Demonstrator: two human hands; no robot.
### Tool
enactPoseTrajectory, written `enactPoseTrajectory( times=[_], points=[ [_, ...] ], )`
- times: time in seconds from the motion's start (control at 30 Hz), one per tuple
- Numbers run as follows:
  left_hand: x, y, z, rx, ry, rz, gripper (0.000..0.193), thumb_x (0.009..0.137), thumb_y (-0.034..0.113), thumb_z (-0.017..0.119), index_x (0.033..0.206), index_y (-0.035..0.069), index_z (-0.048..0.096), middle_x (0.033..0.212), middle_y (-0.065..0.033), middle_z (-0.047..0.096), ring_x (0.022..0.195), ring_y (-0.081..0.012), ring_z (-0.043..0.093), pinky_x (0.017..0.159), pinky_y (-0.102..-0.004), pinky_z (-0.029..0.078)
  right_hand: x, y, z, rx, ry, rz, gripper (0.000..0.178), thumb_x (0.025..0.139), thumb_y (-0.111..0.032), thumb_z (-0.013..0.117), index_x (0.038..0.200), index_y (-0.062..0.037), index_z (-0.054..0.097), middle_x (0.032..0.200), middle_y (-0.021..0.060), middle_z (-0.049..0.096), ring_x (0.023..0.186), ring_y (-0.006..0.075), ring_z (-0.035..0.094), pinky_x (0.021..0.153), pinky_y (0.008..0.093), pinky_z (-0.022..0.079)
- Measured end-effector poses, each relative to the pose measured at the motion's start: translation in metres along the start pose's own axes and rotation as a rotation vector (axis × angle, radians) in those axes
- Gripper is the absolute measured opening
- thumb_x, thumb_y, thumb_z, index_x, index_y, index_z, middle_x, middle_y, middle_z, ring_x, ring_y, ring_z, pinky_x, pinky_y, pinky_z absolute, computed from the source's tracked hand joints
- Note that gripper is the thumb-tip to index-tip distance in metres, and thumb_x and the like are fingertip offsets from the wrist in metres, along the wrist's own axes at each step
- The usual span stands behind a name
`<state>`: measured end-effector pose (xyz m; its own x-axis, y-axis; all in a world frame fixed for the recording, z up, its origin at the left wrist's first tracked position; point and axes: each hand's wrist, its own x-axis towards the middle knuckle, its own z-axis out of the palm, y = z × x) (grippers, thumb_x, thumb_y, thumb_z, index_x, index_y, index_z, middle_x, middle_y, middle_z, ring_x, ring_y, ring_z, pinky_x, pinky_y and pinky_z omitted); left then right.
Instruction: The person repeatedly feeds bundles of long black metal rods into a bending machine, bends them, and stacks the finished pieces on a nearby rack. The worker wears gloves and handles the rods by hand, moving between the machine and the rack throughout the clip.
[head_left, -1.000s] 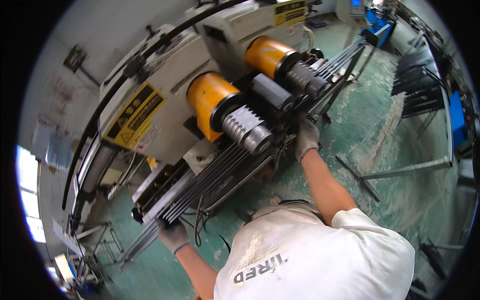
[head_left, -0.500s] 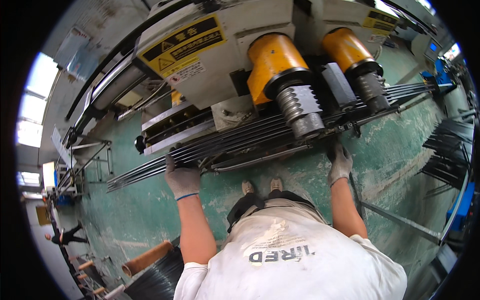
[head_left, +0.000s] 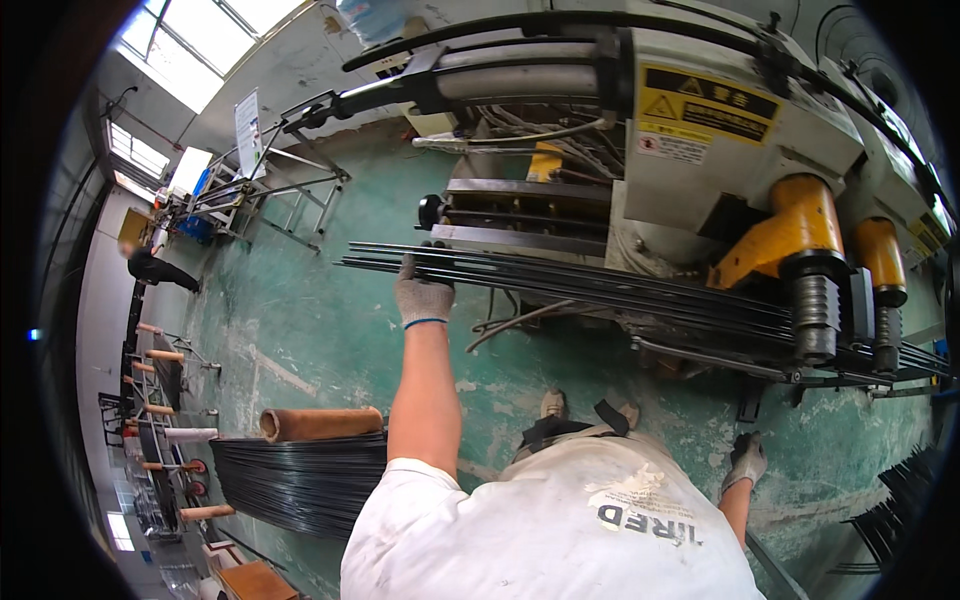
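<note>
A bundle of long, thin black rods runs left to right along the front of the machine, its left ends sticking out over the floor. My left hand, in a light knit glove with dark fingertips, grips the bundle near those ends, thumb in front and the other fingers partly hidden behind the rods. Lower down at the right, my right hand, gloved too, is apart from the bundle. Its fingers are loosely bent and nothing shows in them. To the right, the rods pass behind a ribbed metal cylinder beneath a yellow housing.
The pale machine body with warning labels fills the upper right. A metal bar juts out below the rods. Behind my left arm lie a brown roll and a large black rod stack. Another person is far left.
My view has swung left, so the machine sits farther right. My right hand has come away from near the rods and is lower. My left hand still grips the bundle.
</note>
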<state>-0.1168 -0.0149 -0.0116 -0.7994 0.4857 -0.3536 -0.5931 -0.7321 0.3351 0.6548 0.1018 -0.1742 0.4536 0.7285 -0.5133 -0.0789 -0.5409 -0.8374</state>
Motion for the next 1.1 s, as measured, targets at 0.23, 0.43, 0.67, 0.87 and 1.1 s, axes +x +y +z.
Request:
enactPoseTrajectory(
  times=[0.23, 0.43, 0.67, 0.87, 1.1],
  points=[
    [0.095, 0.169, -0.044, 0.056, -0.07, 0.055, 0.04, 0.113, 0.031, 0.058, 0.129, -0.002, 0.073, 0.131, -0.0223, 0.079, 0.123, -0.0395, 0.075, 0.114, -0.0547, 0.059, -0.037, 0.048, 0.033, -0.08, -0.055, -0.003, 0.029, 0.108, -0.038, 0.079, 0.114, -0.0093, 0.078, 0.09, 0.0028, 0.079, 0.068, 0.0163, 0.067, 0.057, 0.0335, 0.048],
    [0.107, 0.234, -0.032, 0.199, -0.006, 0.056, 0.049, 0.117, 0.037, 0.058, 0.147, -0.001, 0.062, 0.147, -0.0234, 0.07, 0.129, -0.0438, 0.07, 0.112, -0.0585, 0.059, -0.089, 0.066, 0.054, -0.235, -0.051, -0.007, 0.027, 0.106, -0.032, 0.081, 0.116, -0.0074, 0.078, 0.094, 0.0049, 0.081, 0.073, 0.0181, 0.072, 0.061, 0.0341, 0.053],
    [0.078, 0.205, -0.026, 0.579, -0.163, 0.091, 0.043, 0.117, 0.037, 0.061, 0.152, 0.013, 0.059, 0.156, -0.013, 0.064, 0.132, -0.0412, 0.067, 0.113, -0.0672, 0.056, -0.082, 0.064, 0.058, -0.276, -0.12, -0.027, 0.039, 0.108, -0.035, 0.077, 0.125, 0.0, 0.078, 0.103, 0.0069, 0.081, 0.083, 0.0175, 0.072, 0.07, 0.0332, 0.054],
    [0.046, 0.193, -0.02, 0.488, -0.241, 0.074, 0.041, 0.119, 0.025, 0.053, 0.158, 0.011, 0.056, 0.154, -0.0137, 0.065, 0.134, -0.0422, 0.067, 0.11, -0.0636, 0.059, -0.101, 0.038, 0.086, -0.269, -0.065, -0.092, 0.033, 0.103, -0.034, 0.081, 0.117, -0.0049, 0.077, 0.097, 0.0068, 0.079, 0.075, 0.0169, 0.068, 0.062, 0.0331, 0.05],
    [0.065, 0.2, -0.015, 0.377, -0.167, 0.066, 0.042, 0.117, 0.019, 0.051, 0.158, 0.013, 0.057, 0.153, -0.0177, 0.068, 0.14, -0.039, 0.065, 0.119, -0.0605, 0.054, -0.075, 0.062, 0.093, -0.272, -0.092, -0.132, 0.034, 0.102, -0.029, 0.084, 0.123, -0.0034, 0.076, 0.101, 0.0065, 0.08, 0.077, 0.0173, 0.07, 0.063, 0.0335, 0.051]
  ],
)
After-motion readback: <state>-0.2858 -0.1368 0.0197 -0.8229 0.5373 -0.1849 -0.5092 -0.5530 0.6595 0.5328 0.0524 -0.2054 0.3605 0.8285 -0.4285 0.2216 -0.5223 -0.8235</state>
